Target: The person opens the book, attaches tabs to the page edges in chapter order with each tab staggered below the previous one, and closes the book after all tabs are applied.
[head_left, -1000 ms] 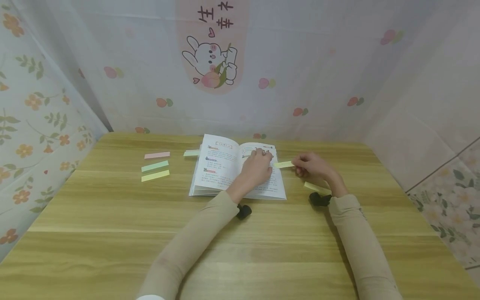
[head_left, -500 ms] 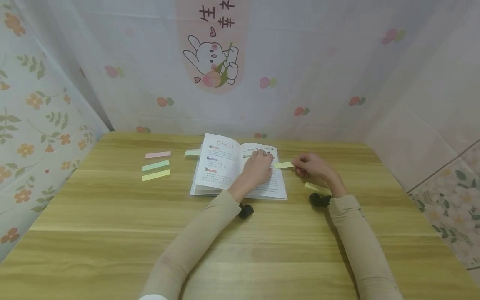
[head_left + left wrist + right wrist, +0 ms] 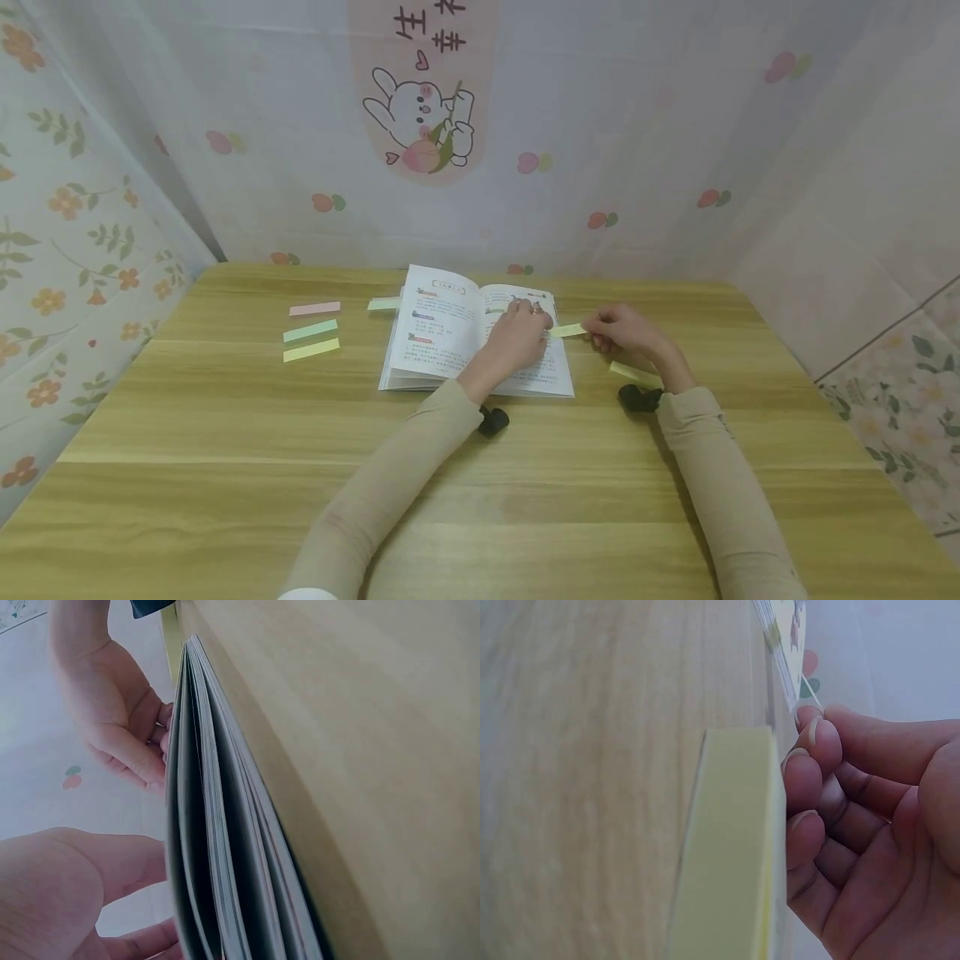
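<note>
An open book [image 3: 442, 329] lies at the table's middle. My left hand [image 3: 517, 333] rests on its right page, the thumb side by the page's outer edge. In the left wrist view, its thumb and fingers touch the paper, fingertips partly hidden by the pages. A yellow sticky note strip [image 3: 567, 331] spans from that edge to my right hand [image 3: 622, 332], which pinches its outer end. In the right wrist view, the strip shows edge-on as a thin line between thumb and index finger. Below the right hand lies a yellow sticky note pad [image 3: 724, 840].
Pink [image 3: 315, 309], green [image 3: 311, 331] and yellow strips [image 3: 311, 350] lie left of the book. A pale green strip [image 3: 383, 305] sticks out from its left side. Black wrist devices [image 3: 640, 398] are on both wrists. Printed cloth [image 3: 480, 208] hangs behind the table.
The left hand has shifted slightly right, nearer the page's edge and the yellow strip. The right hand keeps its pinch in nearly the same place.
</note>
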`<action>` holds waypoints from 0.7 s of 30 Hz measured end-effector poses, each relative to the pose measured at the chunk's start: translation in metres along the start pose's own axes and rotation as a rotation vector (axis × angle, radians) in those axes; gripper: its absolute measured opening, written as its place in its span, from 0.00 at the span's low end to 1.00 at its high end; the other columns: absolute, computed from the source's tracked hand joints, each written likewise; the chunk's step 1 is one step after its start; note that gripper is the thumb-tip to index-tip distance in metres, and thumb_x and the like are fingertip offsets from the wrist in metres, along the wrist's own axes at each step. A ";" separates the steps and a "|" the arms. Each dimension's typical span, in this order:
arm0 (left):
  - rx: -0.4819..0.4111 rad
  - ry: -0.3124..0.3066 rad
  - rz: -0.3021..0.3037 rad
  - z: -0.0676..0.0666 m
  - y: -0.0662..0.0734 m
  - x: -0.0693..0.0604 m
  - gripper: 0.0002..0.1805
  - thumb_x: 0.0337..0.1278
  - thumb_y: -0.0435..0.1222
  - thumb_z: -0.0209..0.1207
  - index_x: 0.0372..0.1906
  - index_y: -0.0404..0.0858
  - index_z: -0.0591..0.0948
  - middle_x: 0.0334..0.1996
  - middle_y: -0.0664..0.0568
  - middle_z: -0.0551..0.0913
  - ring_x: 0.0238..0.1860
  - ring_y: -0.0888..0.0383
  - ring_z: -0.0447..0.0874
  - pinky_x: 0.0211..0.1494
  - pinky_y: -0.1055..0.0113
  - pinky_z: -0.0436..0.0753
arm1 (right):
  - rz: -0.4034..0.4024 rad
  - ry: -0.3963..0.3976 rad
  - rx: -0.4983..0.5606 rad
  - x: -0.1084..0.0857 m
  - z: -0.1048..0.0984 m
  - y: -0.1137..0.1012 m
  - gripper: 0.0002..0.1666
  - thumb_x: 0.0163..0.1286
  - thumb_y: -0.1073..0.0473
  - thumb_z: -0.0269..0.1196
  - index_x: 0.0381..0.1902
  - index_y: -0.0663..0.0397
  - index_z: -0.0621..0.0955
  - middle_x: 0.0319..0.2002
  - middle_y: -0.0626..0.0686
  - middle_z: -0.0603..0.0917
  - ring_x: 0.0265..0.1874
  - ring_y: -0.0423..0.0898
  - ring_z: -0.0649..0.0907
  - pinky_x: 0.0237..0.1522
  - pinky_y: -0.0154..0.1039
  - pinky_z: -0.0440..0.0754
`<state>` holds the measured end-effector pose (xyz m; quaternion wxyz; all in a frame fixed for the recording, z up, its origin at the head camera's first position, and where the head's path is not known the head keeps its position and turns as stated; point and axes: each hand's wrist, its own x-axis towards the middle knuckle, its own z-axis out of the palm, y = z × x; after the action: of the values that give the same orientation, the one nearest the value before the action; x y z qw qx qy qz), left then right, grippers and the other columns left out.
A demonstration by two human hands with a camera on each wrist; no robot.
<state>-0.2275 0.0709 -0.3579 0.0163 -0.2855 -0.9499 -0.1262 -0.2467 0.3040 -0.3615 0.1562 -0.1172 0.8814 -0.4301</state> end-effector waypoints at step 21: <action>0.009 -0.141 0.023 -0.001 -0.004 -0.005 0.19 0.74 0.37 0.53 0.63 0.49 0.82 0.66 0.41 0.71 0.63 0.49 0.67 0.63 0.57 0.74 | 0.009 0.076 -0.103 -0.008 -0.008 0.000 0.16 0.78 0.61 0.55 0.38 0.72 0.80 0.27 0.57 0.79 0.29 0.48 0.78 0.34 0.37 0.78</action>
<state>-0.2256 0.0644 -0.3584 -0.0480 -0.3043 -0.9460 -0.1011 -0.2422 0.3128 -0.3550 0.1184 -0.1046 0.9081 -0.3877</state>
